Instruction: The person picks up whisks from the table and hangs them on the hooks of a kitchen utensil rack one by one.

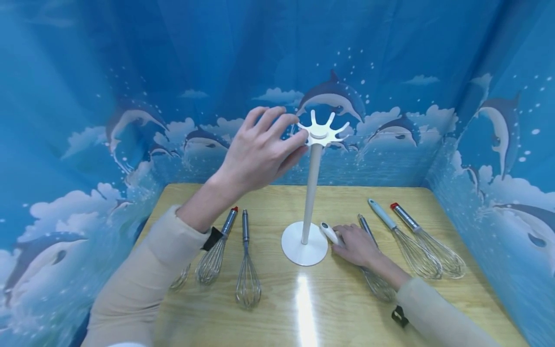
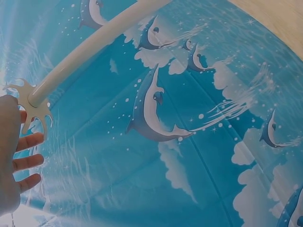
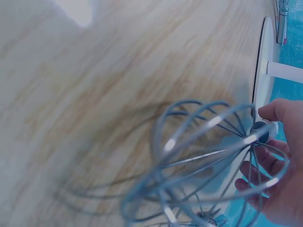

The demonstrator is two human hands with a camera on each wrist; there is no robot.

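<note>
A white stand (image 1: pixel 310 197) with a round base, an upright pole and a crown of curved hooks (image 1: pixel 323 132) stands on the table. My left hand (image 1: pixel 264 144) is raised at the crown, pinching its left edge between thumb and index finger. The other fingers (image 2: pixel 29 163) extend apart beside it in the left wrist view. Low on the right of the base, my right hand (image 1: pixel 355 245) grips a whisk by its white handle (image 1: pixel 331 234). Its wire loops (image 3: pixel 208 156) fill the right wrist view close over the table; hand and forearm cover them in the head view.
Left of the stand lie a dark-handled whisk (image 1: pixel 247 270), a red-tipped whisk (image 1: pixel 217 253) and wires of another (image 1: pixel 179 279) by the sleeve. To the right are a silver-handled whisk (image 1: pixel 378 284), a pale blue-handled one (image 1: pixel 383 214) and a red-tipped one (image 1: pixel 407 217). Dolphin-print curtains (image 1: pixel 260 48) enclose the table.
</note>
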